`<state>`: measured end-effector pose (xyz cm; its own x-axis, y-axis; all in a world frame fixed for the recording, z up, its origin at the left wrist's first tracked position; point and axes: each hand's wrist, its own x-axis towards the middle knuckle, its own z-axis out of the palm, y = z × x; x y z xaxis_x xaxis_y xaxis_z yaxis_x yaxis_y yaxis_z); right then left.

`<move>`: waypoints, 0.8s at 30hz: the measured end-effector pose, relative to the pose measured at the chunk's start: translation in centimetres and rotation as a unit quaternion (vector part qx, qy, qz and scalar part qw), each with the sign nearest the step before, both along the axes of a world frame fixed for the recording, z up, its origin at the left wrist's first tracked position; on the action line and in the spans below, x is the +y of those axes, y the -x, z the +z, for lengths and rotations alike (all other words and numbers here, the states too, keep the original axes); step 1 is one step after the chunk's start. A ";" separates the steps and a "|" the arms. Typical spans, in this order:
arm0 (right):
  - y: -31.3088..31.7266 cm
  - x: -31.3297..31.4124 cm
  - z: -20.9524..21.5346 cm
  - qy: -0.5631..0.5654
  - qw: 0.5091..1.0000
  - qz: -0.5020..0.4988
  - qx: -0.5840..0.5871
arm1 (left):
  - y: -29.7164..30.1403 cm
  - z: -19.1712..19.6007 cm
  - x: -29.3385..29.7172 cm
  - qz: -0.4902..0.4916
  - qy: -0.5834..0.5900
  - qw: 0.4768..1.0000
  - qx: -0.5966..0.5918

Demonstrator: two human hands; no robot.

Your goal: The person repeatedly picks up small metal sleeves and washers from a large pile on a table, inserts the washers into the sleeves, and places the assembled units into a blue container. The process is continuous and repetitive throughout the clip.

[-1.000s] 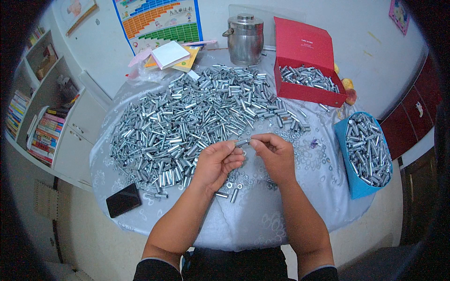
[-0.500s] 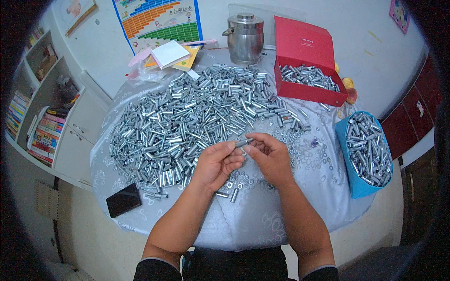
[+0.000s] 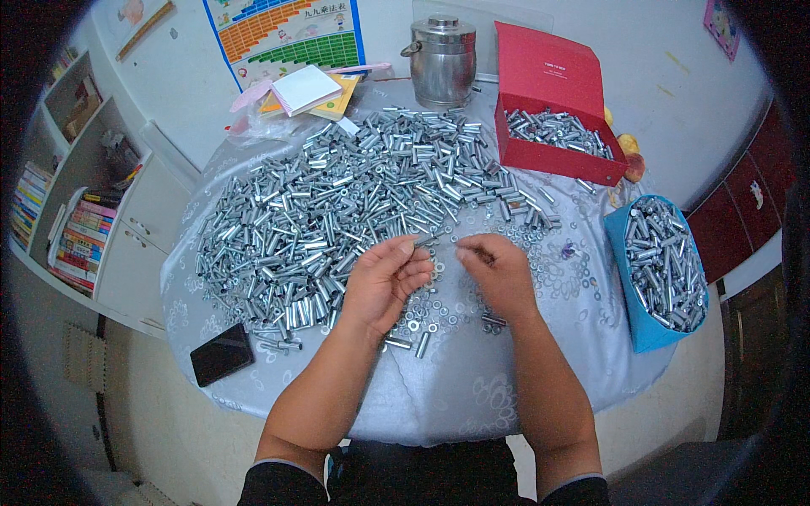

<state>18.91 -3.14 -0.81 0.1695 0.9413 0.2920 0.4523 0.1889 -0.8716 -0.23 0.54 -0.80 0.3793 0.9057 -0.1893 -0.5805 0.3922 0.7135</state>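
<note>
My left hand (image 3: 384, 278) pinches an expansion bolt (image 3: 424, 241) between thumb and fingertips, its other fingers curled below. Just to the right, my right hand (image 3: 499, 268) is closed with thumb and forefinger together; whatever they hold is too small or hidden to make out. A gap separates the two hands. Beyond them lies a wide heap of silvery metal sleeves and bolts (image 3: 321, 219). Loose washers (image 3: 432, 327) are scattered beneath and around my hands, and a single metal sleeve (image 3: 422, 344) rests near my left wrist.
At the right stands a blue bin (image 3: 626, 291) full of metal bolts. Behind it sits a red lidded box (image 3: 561, 164) with more pieces. A steel pot (image 3: 443, 67) and notebooks (image 3: 305, 90) are at the back; a black phone (image 3: 222, 355) lies left on the silvery tablecloth (image 3: 422, 405).
My hands have come apart: the right one has let go of the expansion bolt's end and moved slightly right. The bolt stays in my left hand.
</note>
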 end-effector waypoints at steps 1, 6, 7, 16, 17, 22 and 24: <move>0.2 -0.1 0.1 0.017 0.999 0.020 -0.033 | 0.0 0.1 0.0 0.011 -0.007 1.000 0.009; 0.7 -0.4 0.3 0.077 0.984 0.091 -0.136 | 0.4 0.0 0.3 -0.002 -0.016 1.000 -0.014; 0.8 -0.5 0.4 0.091 0.980 0.095 -0.150 | 0.4 0.0 0.3 -0.005 -0.016 1.000 -0.018; 1.1 -0.6 0.0 0.104 0.961 0.168 -0.196 | 0.3 -0.1 0.3 0.004 -0.040 0.999 0.002; 1.1 -0.5 -0.2 0.098 0.959 0.171 -0.201 | 0.3 0.0 0.2 0.003 -0.042 0.999 0.004; 1.0 -0.5 -0.8 0.083 0.958 0.173 -0.214 | 0.0 -0.1 0.1 0.001 -0.045 0.999 0.006; 1.0 -0.5 -1.0 0.059 0.967 0.150 -0.199 | 0.2 -0.3 0.2 -0.019 -0.043 0.998 -0.029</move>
<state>17.89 -3.65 -1.78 -0.2191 0.9616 0.1653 0.6965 0.2728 -0.6637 -0.39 0.73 -1.09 0.4210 0.9028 -0.0877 -0.6083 0.3528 0.7110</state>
